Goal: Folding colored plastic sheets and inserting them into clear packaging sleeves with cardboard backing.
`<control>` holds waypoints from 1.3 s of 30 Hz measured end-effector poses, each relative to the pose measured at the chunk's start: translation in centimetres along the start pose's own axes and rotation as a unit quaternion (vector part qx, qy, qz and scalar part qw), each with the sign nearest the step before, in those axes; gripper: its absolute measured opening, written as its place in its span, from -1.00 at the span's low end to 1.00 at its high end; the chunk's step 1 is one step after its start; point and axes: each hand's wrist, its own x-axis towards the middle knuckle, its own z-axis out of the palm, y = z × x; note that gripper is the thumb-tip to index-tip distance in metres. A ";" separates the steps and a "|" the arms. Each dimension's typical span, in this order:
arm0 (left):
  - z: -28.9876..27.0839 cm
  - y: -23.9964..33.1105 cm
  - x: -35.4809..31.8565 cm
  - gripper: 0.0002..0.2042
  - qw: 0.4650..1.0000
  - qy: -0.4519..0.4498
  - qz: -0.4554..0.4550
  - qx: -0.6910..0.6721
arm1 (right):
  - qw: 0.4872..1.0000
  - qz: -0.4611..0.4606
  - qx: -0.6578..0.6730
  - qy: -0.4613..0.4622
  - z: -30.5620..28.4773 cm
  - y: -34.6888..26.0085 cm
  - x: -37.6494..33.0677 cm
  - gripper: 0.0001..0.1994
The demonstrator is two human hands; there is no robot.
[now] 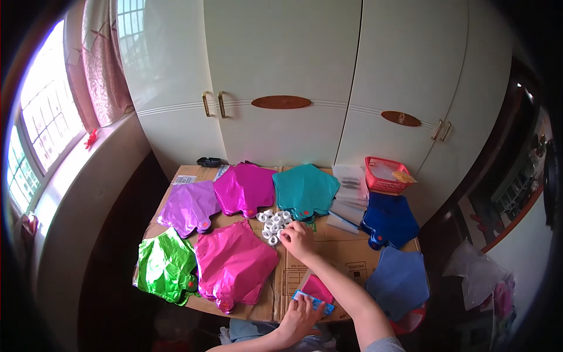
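My right hand (298,239) reaches over the middle of the table, its fingertips pinched on a white ring at the side of a pile of small white rings (273,225). Close to the front edge, my left hand (300,320) has its fingers over a blue-and-white packet (315,301); its thumb side is partly hidden. A flat bright pink piece (318,287) lies against the packet's far side, under my right forearm. Left of the rings lie a large pink foil stack (234,264) and a magenta one (245,188). A teal foil stack (306,189) lies just behind them.
Purple (187,205) and green (167,264) foil stacks lie at the left. On the right are dark blue (392,220) and grey-blue (400,278) stacks, clear plastic sleeves (350,182) and a red basket (384,183). Cardboard (337,249) covers the table; a wardrobe (281,58) stands behind.
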 end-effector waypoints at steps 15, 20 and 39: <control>0.5 -0.2 0.1 -0.13 1.000 0.001 -0.005 -0.016 | 0.972 0.067 0.125 -0.186 -15.9 1.3 -9.4 -0.79; 0.3 -0.3 0.0 -0.11 0.999 -0.001 -0.006 -0.045 | 0.923 0.279 0.107 -0.241 -16.0 1.0 -12.0 -0.65; -0.2 -0.7 0.2 -0.18 0.999 0.017 0.015 -0.035 | 0.831 0.250 0.224 -0.443 -15.5 1.0 -8.1 -0.77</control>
